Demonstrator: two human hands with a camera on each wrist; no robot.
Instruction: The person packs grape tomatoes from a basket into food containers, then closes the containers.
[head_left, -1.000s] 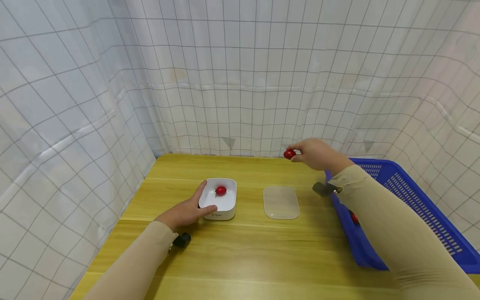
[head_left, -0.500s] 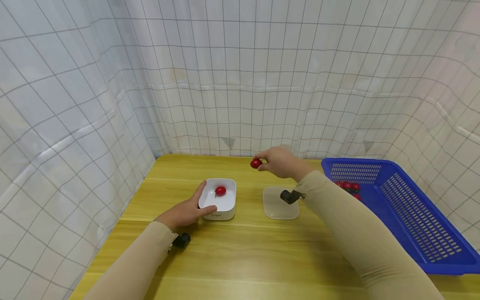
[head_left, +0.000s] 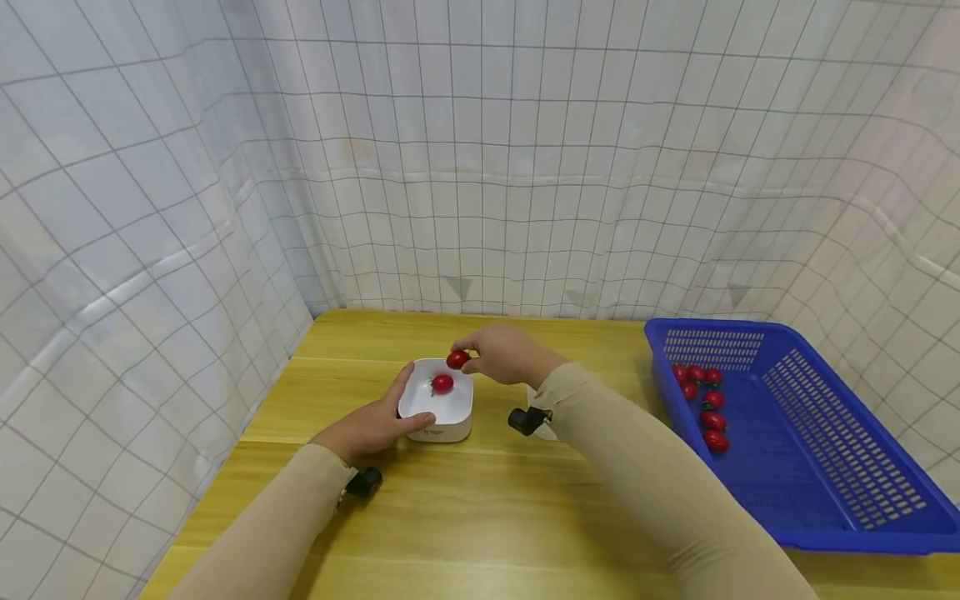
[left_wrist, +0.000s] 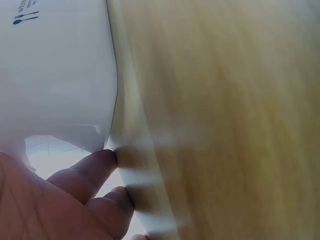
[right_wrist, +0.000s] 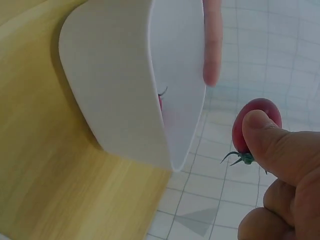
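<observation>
A white square box (head_left: 447, 429) stands on the wooden table, with one cherry tomato (head_left: 442, 383) lying inside. My left hand (head_left: 377, 423) grips the box by its left side, the thumb on the front and the fingers along the far left. In the left wrist view the box's printed wall (left_wrist: 60, 75) rises beside the fingers (left_wrist: 82, 172). Above the box's far right corner, my right hand (head_left: 504, 352) pinches a second cherry tomato (head_left: 457, 359). The right wrist view shows that tomato (right_wrist: 257, 120) held under the thumb, its green stalk downward, apart from the box.
A blue plastic basket (head_left: 787, 467) stands at the right of the table with several cherry tomatoes (head_left: 712, 421) along its left side. A translucent flat lid (head_left: 547, 432) lies right of the box, mostly hidden by the right forearm. A gridded curtain (head_left: 480, 208) surrounds the table.
My right hand has travelled left from near the basket to above the box, carrying the cherry tomato. The basket's tomatoes have come into view. My left hand and the box stay put.
</observation>
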